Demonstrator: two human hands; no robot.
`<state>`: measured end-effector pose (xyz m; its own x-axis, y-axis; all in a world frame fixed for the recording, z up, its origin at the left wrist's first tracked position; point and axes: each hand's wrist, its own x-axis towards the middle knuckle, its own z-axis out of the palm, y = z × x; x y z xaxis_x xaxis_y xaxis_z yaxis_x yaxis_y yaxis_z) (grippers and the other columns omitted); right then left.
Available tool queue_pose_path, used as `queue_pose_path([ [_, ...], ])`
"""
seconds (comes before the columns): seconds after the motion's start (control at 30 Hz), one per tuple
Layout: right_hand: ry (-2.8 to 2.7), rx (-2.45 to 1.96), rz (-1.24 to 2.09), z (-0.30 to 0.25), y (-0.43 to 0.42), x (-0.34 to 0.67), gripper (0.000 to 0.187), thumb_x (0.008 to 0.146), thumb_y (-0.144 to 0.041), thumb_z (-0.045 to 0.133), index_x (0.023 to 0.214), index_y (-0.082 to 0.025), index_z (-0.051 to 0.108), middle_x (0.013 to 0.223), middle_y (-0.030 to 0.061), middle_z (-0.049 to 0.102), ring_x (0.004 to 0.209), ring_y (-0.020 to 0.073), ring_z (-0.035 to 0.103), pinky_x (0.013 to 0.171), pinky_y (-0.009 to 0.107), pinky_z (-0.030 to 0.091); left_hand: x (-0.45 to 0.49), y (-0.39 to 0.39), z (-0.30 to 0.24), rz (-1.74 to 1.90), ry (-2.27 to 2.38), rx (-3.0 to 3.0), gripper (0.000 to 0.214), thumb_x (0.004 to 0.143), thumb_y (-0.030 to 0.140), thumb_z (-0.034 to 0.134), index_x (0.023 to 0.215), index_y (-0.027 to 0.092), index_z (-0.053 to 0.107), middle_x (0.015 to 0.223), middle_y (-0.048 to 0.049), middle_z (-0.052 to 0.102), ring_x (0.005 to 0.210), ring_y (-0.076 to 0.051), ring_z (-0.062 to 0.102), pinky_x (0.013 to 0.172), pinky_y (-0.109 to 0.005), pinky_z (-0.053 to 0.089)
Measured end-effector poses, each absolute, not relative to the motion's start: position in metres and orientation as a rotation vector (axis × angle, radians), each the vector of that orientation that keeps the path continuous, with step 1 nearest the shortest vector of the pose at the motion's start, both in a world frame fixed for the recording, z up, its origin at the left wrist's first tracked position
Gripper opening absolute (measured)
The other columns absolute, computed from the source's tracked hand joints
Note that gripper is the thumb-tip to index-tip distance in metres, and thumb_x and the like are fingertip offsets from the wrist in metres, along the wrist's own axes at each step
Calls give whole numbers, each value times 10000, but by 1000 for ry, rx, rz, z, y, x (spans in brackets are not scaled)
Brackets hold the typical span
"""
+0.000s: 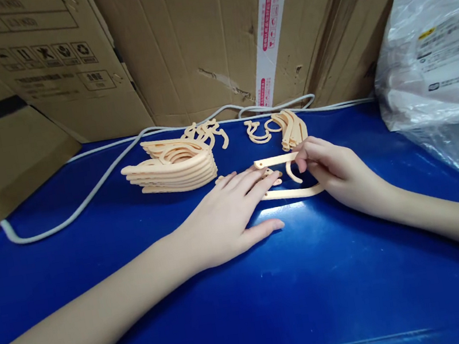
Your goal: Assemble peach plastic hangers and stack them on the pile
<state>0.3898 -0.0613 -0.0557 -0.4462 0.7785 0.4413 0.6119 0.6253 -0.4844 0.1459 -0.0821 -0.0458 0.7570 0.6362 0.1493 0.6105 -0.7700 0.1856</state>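
On the blue table [249, 297] lies a peach plastic hanger part [291, 192], flat in the middle. My left hand [230, 215] rests on its left end with fingers stretched out and flat. My right hand [334, 173] pinches a small peach hook piece [293, 173] and a straight arm [273, 161] of the hanger at its right side.
A stack of finished peach hangers [172, 169] sits behind my left hand. Loose hooks [258, 131] and a bundle of arms [292, 127] lie at the back. A white cable [85, 197] runs along cardboard boxes [213, 41]. A plastic bag [440, 69] stands right.
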Motion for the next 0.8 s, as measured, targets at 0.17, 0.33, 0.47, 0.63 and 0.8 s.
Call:
queue_pose_path([
  [0.17, -2147, -1114, 378, -58, -60, 391, 186, 864, -67, 393, 795, -234, 436, 830, 27, 523, 793, 192, 510, 700, 335, 401, 145, -82, -48, 337, 1019, 2800, 678, 945, 587, 435, 1478, 180, 340, 1529, -105, 388, 1403, -268, 349, 1135, -466, 307],
  [0.33, -2031, -1125, 492, -61, -61, 391, 132, 864, -111, 454, 901, -238, 449, 880, 18, 546, 787, 178, 557, 711, 331, 440, 144, -84, -46, 350, 1028, 2826, 656, 946, 576, 447, 1451, 163, 383, 1482, -94, 450, 1340, -252, 418, 1106, -401, 331],
  [0.47, -2018, -1145, 489, -61, -62, 390, 223, 856, -137, 507, 1055, -233, 481, 1007, 38, 603, 838, 181, 593, 725, 324, 466, 146, -86, -42, 351, 1040, 2906, 594, 962, 527, 451, 1409, 137, 430, 1393, -97, 532, 1261, -256, 482, 1072, -406, 351],
  [0.63, -2076, -1246, 486, -57, -62, 389, 127, 878, -193, 509, 983, -227, 572, 977, 48, 658, 850, 208, 615, 719, 348, 472, 147, -87, -37, 307, 1159, 3027, 360, 982, 356, 449, 1217, 123, 591, 1174, -100, 649, 1095, -274, 584, 958, -435, 435],
  [0.8, -2133, -1254, 383, -54, -62, 388, 114, 876, -203, 508, 961, -223, 581, 958, 55, 663, 857, 223, 609, 728, 372, 465, 146, -90, -36, 226, 1282, 3100, 246, 933, 153, 487, 1115, 117, 648, 1060, -92, 681, 955, -267, 637, 802, -403, 512],
])
